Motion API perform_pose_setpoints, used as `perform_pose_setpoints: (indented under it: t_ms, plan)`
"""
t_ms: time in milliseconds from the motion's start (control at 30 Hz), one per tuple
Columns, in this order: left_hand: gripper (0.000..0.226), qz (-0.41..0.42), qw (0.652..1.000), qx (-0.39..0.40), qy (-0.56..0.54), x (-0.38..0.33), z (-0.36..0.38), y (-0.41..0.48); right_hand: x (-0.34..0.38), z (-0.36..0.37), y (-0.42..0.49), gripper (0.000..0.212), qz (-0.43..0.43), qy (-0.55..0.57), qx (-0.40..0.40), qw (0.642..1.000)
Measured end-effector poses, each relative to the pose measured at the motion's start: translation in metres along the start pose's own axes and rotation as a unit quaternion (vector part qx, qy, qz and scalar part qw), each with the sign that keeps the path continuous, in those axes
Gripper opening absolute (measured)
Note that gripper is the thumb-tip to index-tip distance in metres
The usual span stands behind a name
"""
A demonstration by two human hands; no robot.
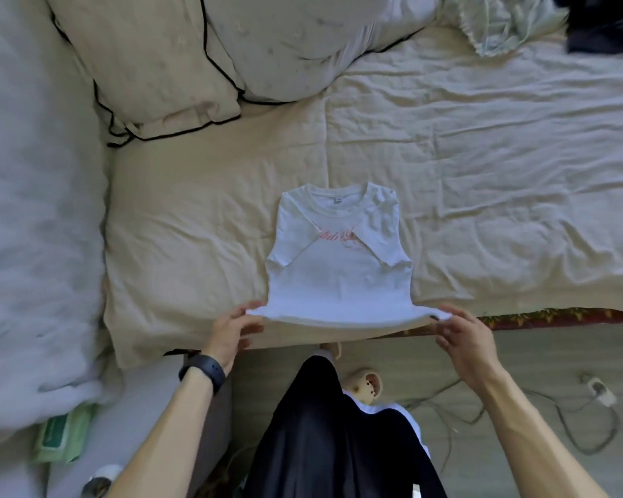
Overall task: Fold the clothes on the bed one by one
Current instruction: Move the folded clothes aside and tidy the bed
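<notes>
Pretty rumpled cream bed (482, 167), pillows (152, 66) piled at the far side. The white t-shirt (339, 267) lay sleeves-in near its front edge. The left hand (236, 330) and right hand (463, 336) each pinched a hem corner, with cables (569, 422) on the floor.

Folded sleeves (297, 228) cover part of the pink print (342, 240) on the T-shirt (339, 282), leaving it unreadable.

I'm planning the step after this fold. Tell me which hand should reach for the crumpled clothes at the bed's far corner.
Right, probably. The right hand pinches the T-shirt hem on the side where the crumpled clothes lie; the left hand is farther.
</notes>
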State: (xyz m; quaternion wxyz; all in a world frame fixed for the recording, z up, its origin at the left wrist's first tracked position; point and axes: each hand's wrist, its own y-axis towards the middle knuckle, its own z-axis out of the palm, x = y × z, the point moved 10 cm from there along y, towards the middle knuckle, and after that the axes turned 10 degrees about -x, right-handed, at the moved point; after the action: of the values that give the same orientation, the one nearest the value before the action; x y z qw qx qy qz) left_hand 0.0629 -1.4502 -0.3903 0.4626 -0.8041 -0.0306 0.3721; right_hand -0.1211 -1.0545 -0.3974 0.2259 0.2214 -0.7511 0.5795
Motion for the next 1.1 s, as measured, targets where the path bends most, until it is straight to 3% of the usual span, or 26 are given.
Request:
perform_pose_setpoints:
  t_ms: [67, 167, 233, 333, 433, 667, 1100]
  plan:
    - [0.032, 0.037, 0.996, 0.048, 0.063, -0.031, 0.013, 0.022, 0.031, 0.021, 0.017, 0.032, -0.038, -0.025, 0.035, 0.998]
    - [0.006, 0.133, 0.978, 0.006, 0.163, -0.080, 0.016, 0.069, 0.075, 0.049, 0.047, 0.015, -0.124, -0.122, 0.022, 0.985]
    - [0.030, 0.168, 0.961, -0.045, 0.214, -0.108, 0.022, 0.107, 0.100, 0.072, 0.080, 0.005, -0.175, -0.171, -0.006, 0.969]
    - [0.035, 0.187, 0.964, -0.069, 0.175, -0.137, 0.048, 0.167, 0.122, 0.109, 0.133, 0.016, -0.216, -0.190, -0.044, 0.957]
    - [0.033, 0.162, 0.976, -0.089, 0.116, -0.146, 0.075, 0.217, 0.129, 0.148, 0.177, 0.020, -0.209, -0.142, -0.048, 0.966]
    - [0.035, 0.193, 0.955, -0.163, 0.152, -0.154, 0.103, 0.260, 0.133, 0.176, 0.229, 0.020, -0.189, -0.106, -0.125, 0.968]
    - [0.034, 0.203, 0.948, -0.147, 0.197, -0.167, 0.112, 0.287, 0.145, 0.196, 0.244, 0.017, -0.184, -0.170, -0.118, 0.961]
